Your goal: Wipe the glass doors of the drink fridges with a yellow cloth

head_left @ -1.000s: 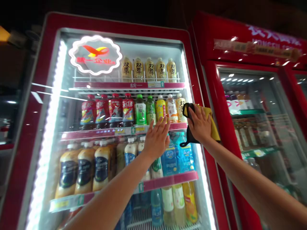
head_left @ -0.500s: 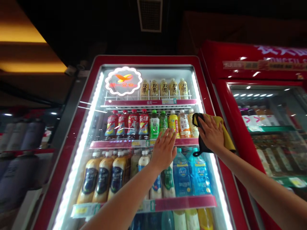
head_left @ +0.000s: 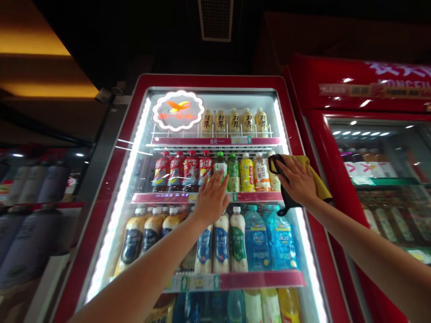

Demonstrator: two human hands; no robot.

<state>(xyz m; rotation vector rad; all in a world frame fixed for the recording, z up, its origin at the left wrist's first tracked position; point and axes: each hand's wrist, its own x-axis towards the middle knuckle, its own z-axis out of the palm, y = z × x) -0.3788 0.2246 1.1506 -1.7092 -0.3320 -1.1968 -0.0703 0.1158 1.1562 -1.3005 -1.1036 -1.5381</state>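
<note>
In front of me is a red-framed drinks fridge with its glass door (head_left: 215, 101) closed and bottles lit up behind it. My left hand (head_left: 212, 199) is held up at the glass, palm towards it, fingers stretched out and holding nothing. It covers part of the middle shelf, near the green-capped bottles (head_left: 233, 172). A yellow and black cloth (head_left: 318, 177) lies under my right hand (head_left: 299, 181), which presses it flat at the right edge of the door. A black loop and a black corner of the cloth stick out left of the fingers.
Another red fridge (head_left: 357, 87) stands close on the right. To the left are shelves with large bottles (head_left: 30, 184), dim and blurred. A glowing scalloped sign (head_left: 178, 111) sits at the door's upper left. A vent (head_left: 216, 20) is in the dark ceiling.
My left hand has moved left across the glass, uncovering white-capped bottles on the lower shelf. My right hand and the cloth stay at nearly the same spot. The view has shifted slightly.
</note>
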